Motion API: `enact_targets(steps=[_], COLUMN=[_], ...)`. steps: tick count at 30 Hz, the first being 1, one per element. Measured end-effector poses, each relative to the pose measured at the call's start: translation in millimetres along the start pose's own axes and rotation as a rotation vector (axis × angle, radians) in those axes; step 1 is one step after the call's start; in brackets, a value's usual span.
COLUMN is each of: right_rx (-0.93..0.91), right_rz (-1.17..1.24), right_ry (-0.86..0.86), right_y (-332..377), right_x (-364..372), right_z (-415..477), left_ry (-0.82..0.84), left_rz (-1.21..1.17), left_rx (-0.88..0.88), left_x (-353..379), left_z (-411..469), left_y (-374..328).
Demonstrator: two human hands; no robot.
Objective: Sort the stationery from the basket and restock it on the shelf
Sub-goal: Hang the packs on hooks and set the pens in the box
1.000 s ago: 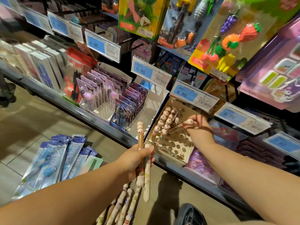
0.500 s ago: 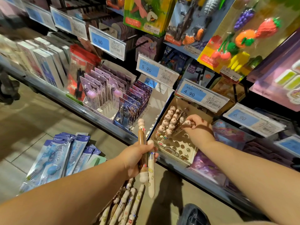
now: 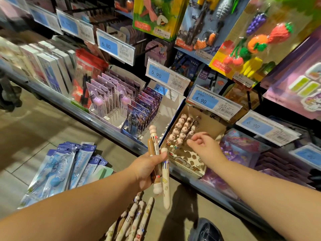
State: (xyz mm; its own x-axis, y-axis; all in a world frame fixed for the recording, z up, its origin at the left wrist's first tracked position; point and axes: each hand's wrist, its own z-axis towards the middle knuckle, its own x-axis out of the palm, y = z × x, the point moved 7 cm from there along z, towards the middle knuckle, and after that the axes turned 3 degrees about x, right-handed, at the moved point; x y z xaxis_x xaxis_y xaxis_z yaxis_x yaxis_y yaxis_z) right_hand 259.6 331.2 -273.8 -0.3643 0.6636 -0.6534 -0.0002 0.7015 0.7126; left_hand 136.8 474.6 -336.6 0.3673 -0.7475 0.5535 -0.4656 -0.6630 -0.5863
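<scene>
Right, we're in a shop aisle: pale tiled floor (image 3: 34,129) out at nine o'clock, and a long shelf (image 3: 97,122) with a grey metal lip running from ten o'clock down to five. The left hand (image 3: 147,168) is clenched round a bundle of pens (image 3: 157,153). They have glossy plastic barrels, one brown and the others cream, with rounded knob tops, and they're held upright just in front of the shelf lip. The right hand (image 3: 203,146) hangs released, fingers loose and holding nothing, over a cardboard display box (image 3: 187,164) punched with round holes. At eleven o'clock of that hand, standing pens (image 3: 182,129) fill the back rows, bobble heads packed tight. The blue-and-white price tags read 6.80 (image 3: 108,45), 5.90 (image 3: 156,73), 14.90 (image 3: 159,89), 4.90 (image 3: 201,100) and 6.90 (image 3: 253,125). Down at seven o'clock are crinkly blue packets (image 3: 69,164) marked 15, and at six, loose pens (image 3: 135,218) lie heaped. Up at one o'clock hangs a card of moulded plastic fruit (image 3: 257,37).
</scene>
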Motion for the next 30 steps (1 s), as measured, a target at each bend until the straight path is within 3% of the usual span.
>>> enact_targets(steps=[5,7,9,17,24,30], right_rx=[0.087,0.114,0.112,0.072,0.056,-0.077], right_rz=[0.113,0.074,0.027,0.048,0.082,-0.143], right_ry=[0.553,0.698,0.737,0.559,0.072,-0.102], right_y=[13,14,13,10,1,3], right_x=[39,52,57,45,-6,-21], right_z=[-30,-42,-48,-42,-19,-5], left_ry=[-0.011,0.01,0.014,0.001,-0.033,-0.011], left_rz=[-0.04,-0.111,-0.13,0.016,-0.021,-0.054], left_rx=[0.038,0.055,0.076,0.114,0.11,0.102], left_x=[9,15,18,21,12,8], left_z=[-1,-1,-2,0,3,6], left_y=[-1,-2,-2,0,0,3])
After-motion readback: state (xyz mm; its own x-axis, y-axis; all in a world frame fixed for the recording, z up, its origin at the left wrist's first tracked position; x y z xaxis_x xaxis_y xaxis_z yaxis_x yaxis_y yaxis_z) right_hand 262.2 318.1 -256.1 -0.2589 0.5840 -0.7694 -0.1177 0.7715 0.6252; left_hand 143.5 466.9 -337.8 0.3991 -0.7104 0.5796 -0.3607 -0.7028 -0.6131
